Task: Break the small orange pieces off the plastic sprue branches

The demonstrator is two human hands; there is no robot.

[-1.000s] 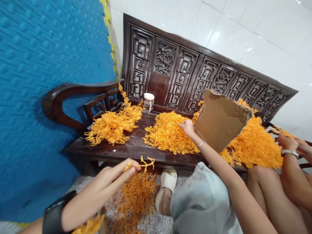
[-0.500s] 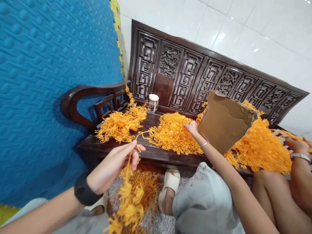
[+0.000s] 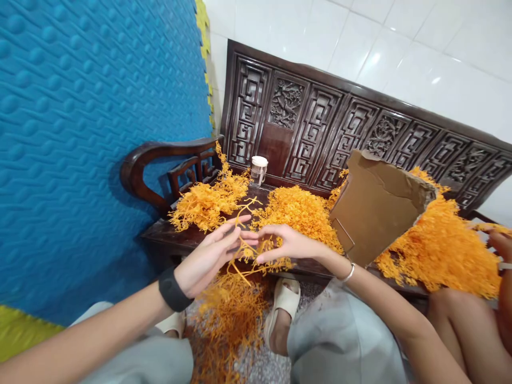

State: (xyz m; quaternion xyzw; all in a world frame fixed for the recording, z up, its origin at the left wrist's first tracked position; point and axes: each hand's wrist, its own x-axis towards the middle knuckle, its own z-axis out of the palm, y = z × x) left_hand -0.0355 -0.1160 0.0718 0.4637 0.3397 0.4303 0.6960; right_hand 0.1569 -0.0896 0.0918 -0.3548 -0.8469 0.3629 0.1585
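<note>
Nearest, between the grey-clad knees, a bunch of orange twigs point(image 3: 230, 314) shows low over the speckled floor, beside a pale sandal point(image 3: 282, 309). Just above it the 2 hands meet. The left hand point(image 3: 208, 256), with a black wristband point(image 3: 173, 289), has its fingers closed in a pinch on an orange sprig point(image 3: 245, 248). The right hand point(image 3: 292, 244), with a thin bracelet point(image 3: 348, 273), pinches the same sprig from the other side, so the fingertips nearly touch. The sprig is up in the air between the hands, in front of the edge of the dark wooden bench point(image 3: 168, 234). This looks like the step of working 1 sprig with both hands (joining or pulling apart, I cannot tell which). The twigs look thin and bendy, so a next move calls for a soft, steady pinch and small tugs. On the bench seat sit 3 orange piles: a left pile point(image 3: 208, 202), a middle pile point(image 3: 298, 210) and a big right pile point(image 3: 444, 248). A torn cardboard sheet point(image 3: 380, 208) leans between the last 2. A small jar point(image 3: 259, 169) with a white lid stands by the carved backrest point(image 3: 304, 122). Far right, another person's hand point(image 3: 502, 245) is by the big pile. Behind are a blue padded wall point(image 3: 80, 133) and white tiles.
</note>
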